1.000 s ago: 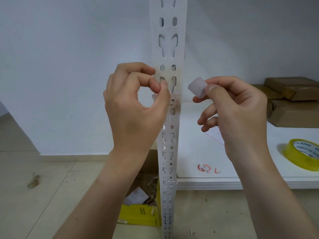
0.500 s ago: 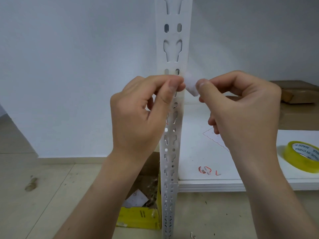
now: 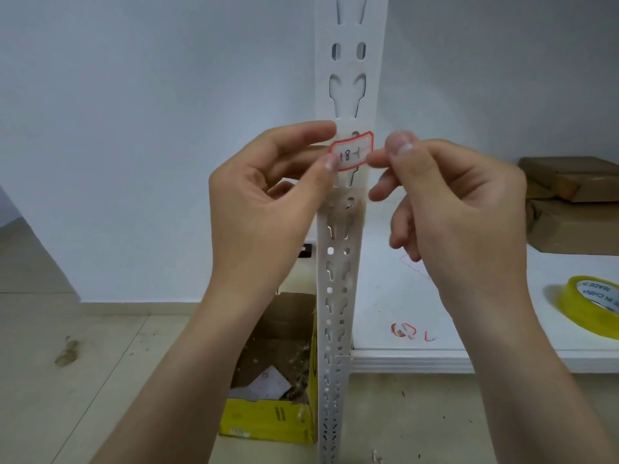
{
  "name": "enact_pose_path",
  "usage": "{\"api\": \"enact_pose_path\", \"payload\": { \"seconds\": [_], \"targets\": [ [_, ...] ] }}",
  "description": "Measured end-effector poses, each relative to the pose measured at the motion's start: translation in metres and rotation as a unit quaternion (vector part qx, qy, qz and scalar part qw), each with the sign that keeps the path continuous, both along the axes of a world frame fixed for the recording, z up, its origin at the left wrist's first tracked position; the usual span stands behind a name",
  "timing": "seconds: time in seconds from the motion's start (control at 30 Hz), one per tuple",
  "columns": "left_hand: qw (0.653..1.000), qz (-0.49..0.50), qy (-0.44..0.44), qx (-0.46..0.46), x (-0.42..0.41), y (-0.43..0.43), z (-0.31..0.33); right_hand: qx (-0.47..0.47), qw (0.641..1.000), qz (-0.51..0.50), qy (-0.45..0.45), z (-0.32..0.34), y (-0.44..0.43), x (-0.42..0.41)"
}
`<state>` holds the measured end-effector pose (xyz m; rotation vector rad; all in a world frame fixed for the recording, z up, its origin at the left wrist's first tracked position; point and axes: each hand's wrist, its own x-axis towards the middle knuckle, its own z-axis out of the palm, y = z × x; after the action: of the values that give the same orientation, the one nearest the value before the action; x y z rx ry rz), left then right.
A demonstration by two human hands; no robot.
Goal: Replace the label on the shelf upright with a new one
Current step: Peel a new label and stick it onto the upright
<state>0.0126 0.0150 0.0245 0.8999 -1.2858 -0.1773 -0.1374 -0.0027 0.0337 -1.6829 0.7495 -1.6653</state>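
A white slotted shelf upright [image 3: 348,78] rises through the middle of the view. In front of it, at hand height, is a small white label [image 3: 352,151] with a red border and handwritten "18-". My left hand [image 3: 268,202] pinches the label's left edge between thumb and forefinger. My right hand [image 3: 449,209] pinches its right edge. The label lies across the upright's face; whether it is stuck down I cannot tell. Just below the label the upright carries grubby adhesive residue [image 3: 345,209].
A white shelf board [image 3: 469,316] runs right of the upright, with red-edged label scraps [image 3: 403,329], a yellow tape roll [image 3: 596,306] and brown cardboard boxes [image 3: 576,202]. An open yellow box [image 3: 271,420] of scraps stands on the tiled floor to the left.
Both hands have come together at the upright. The label, earlier held folded in my right hand alone, is now spread flat between both hands with its writing facing me.
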Motion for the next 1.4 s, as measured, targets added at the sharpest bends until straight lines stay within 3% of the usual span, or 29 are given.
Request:
{"api": "enact_pose_path", "payload": {
  "seconds": [0.1, 0.33, 0.53, 0.7, 0.9, 1.4],
  "targets": [
    [0.999, -0.017, 0.048, 0.011, 0.004, -0.001, 0.002, 0.02, 0.999, -0.035, -0.006, -0.002, -0.008, -0.002],
    [0.999, -0.024, 0.032, 0.035, 0.006, -0.001, 0.004, 0.031, 0.999, -0.003, 0.009, -0.004, -0.014, 0.002],
    [1.0, 0.013, 0.001, 0.018, 0.007, -0.001, 0.002, 0.04, 0.999, 0.011, -0.02, -0.005, -0.017, 0.005],
    [0.997, 0.073, 0.004, 0.002, 0.017, -0.004, 0.0, 0.109, 0.99, 0.037, -0.076, -0.001, -0.017, 0.0],
    [0.997, 0.027, 0.017, 0.067, 0.009, -0.008, -0.001, 0.125, 0.989, 0.052, -0.054, -0.001, -0.02, 0.005],
    [0.996, 0.054, 0.013, 0.064, 0.008, -0.014, -0.004, 0.12, 0.99, 0.059, -0.038, -0.003, -0.026, 0.012]
  ]
}}
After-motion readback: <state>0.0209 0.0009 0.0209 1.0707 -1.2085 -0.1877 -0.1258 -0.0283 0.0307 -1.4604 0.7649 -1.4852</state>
